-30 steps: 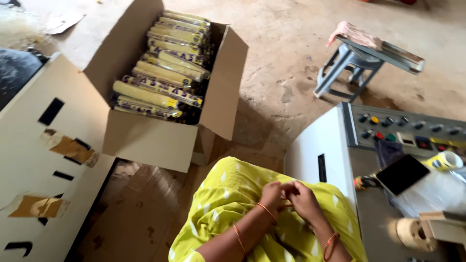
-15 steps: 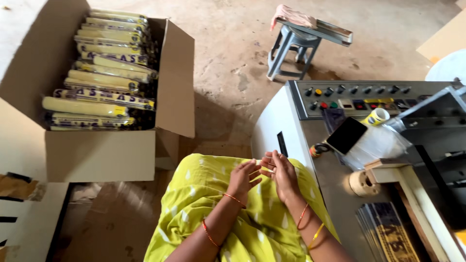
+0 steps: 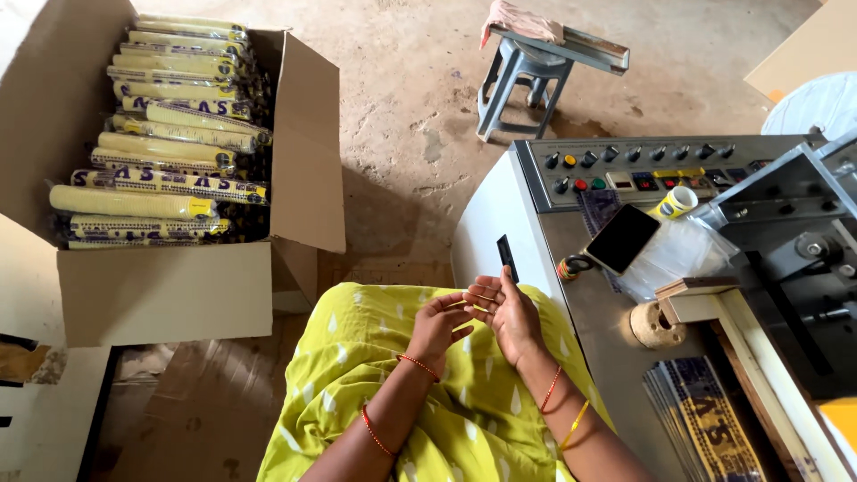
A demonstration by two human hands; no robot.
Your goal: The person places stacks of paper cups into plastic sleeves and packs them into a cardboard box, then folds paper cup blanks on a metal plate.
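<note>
your left hand [image 3: 439,323] and right hand [image 3: 509,314] meet over your yellow-green lap [image 3: 428,393], fingertips touching, fingers loosely spread; whether they pinch anything cannot be told. left: open carton [image 3: 170,295] of yellow packets [image 3: 152,152].

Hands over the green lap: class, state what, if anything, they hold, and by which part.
Cannot be told. The left hand and right hand meet fingertip to fingertip above the lap; anything pinched between them is too small to see.
</note>
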